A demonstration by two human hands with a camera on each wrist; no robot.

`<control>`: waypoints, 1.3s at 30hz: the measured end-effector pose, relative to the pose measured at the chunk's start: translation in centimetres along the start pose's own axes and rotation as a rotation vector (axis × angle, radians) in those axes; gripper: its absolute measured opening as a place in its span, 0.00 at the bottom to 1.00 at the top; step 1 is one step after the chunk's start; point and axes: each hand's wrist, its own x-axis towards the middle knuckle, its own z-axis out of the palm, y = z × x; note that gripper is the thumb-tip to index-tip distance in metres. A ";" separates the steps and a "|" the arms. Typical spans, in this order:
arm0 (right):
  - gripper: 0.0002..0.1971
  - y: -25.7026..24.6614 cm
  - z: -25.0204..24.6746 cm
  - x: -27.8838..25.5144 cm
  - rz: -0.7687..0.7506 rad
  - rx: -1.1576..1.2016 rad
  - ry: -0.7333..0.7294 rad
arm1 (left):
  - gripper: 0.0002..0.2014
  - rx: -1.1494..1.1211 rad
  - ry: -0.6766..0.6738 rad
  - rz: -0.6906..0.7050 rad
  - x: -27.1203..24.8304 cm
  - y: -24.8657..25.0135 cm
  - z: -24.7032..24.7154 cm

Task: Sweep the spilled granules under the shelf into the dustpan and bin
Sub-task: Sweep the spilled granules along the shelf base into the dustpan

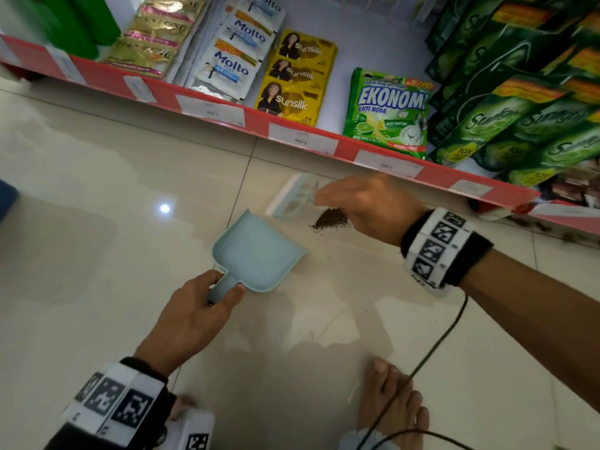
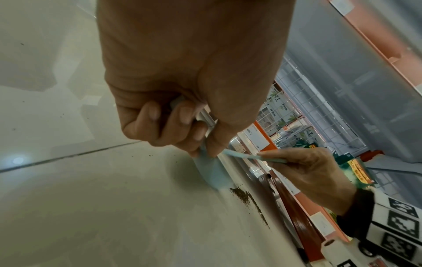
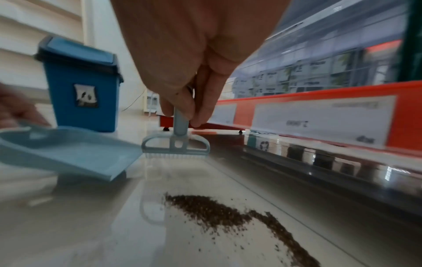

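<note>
There is one light blue dustpan (image 1: pixel 259 251), one small brush (image 1: pixel 293 198) of the same colour, one heap of dark granules (image 1: pixel 329 219) and one blue bin (image 3: pixel 83 86) with a lid. The left hand (image 1: pixel 194 315) grips the short handle of the dustpan, fingers and thumb curled round it; the pan reaches forward from this hand, with its open lip turned toward the granules. In the right wrist view the lip looks raised a little above the floor (image 1: pixel 97 222), though blur makes this uncertain. The right hand (image 1: pixel 367 206) pinches the thin handle of the brush between thumb and fingers, and the brush head hangs just beyond its fingertips, bristles down, just beside the far corner of the dustpan lip. The granules lie on the tile directly under the right hand, between the brush and the wrist, with a thin trail running back toward the wrist and some loose grains around. Beyond the right hand runs the red edge of the shelf (image 1: pixel 227 112), low over the floor, with a narrow dark gap beneath it. The bin stands behind the dustpan, past the left hand. On the near side of both hands the tile is open, except for one bare foot (image 1: pixel 393 397) and one black cable (image 1: pixel 438 345).
</note>
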 end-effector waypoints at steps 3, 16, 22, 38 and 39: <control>0.17 -0.2 0.0 -0.5 0.012 -0.022 -0.191 | 0.17 0.005 0.022 -0.003 -0.3 -0.2 -0.4; 0.18 3.0 -3.0 -5.5 0.296 -0.159 0.097 | 0.15 -0.019 -0.030 0.044 1.1 0.0 1.0; 0.15 1.1 0.4 -6.7 0.430 -0.019 0.097 | 0.14 -0.027 -0.083 0.108 2.4 2.5 2.6; 0.11 0.3 1.3 -9.6 0.852 -0.031 0.300 | 0.15 -0.013 -0.139 0.110 1.8 3.0 3.5; 0.12 -0.7 2.0 -9.1 0.815 0.015 0.293 | 0.14 -0.004 -0.135 0.131 1.4 3.2 4.0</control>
